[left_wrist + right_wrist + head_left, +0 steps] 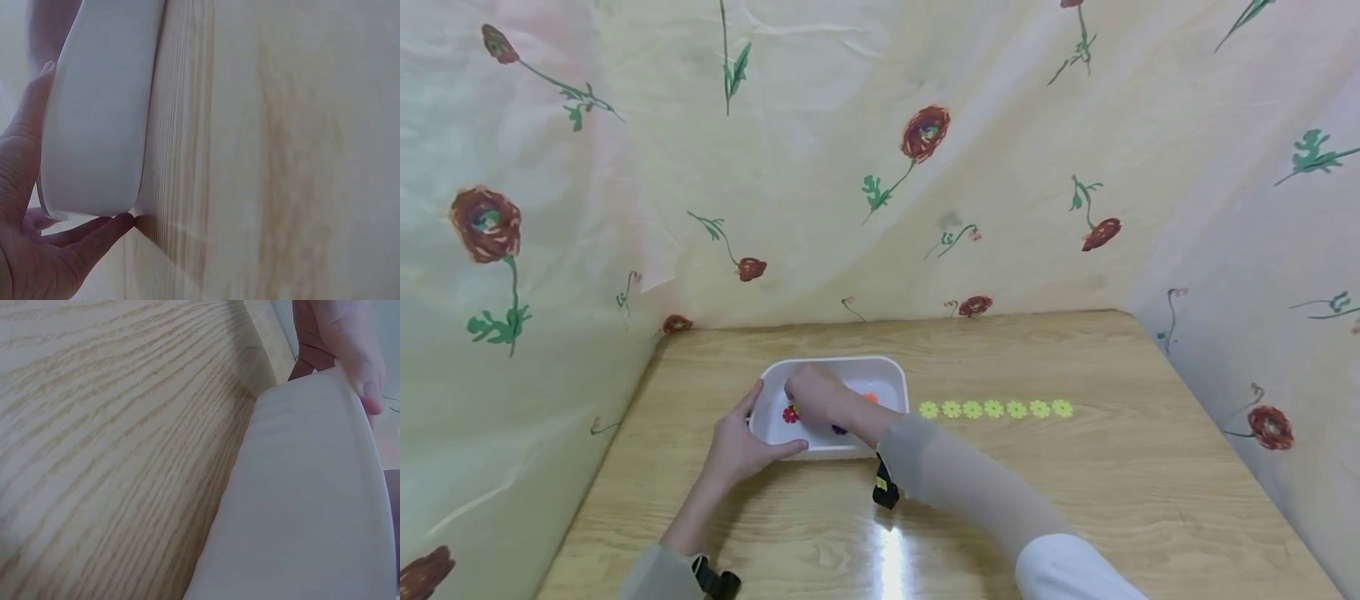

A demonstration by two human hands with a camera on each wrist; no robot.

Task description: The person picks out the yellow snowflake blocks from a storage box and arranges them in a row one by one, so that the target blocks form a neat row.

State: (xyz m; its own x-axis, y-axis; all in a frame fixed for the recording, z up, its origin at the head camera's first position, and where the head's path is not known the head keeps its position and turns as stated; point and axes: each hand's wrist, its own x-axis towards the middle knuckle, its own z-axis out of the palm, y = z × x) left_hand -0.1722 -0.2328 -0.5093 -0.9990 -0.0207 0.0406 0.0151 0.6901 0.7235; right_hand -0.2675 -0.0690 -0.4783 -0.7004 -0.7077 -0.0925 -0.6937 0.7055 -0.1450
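A white plastic tray [891, 383] sits on the table, holding small flower-shaped pieces: a red flower [791, 414], an orange flower [870, 397] and a dark blue flower [839, 429]. My left hand [741, 446] grips the tray's near left corner, thumb along the near rim and fingers against the left side. In the left wrist view the left hand [37, 250] spans the tray's end wall. My right hand [820, 393] reaches down inside the tray, knuckles up, beside a bit of yellow. Its fingertips are hidden, so I cannot tell whether they pinch a piece.
Right of the tray, several yellow-green flowers [994, 409] lie in a straight row on the wooden table [1150, 492]. A cloth with a poppy print [820, 167] hangs behind the table and along both sides. Small black cameras [886, 487] are strapped at the wrists.
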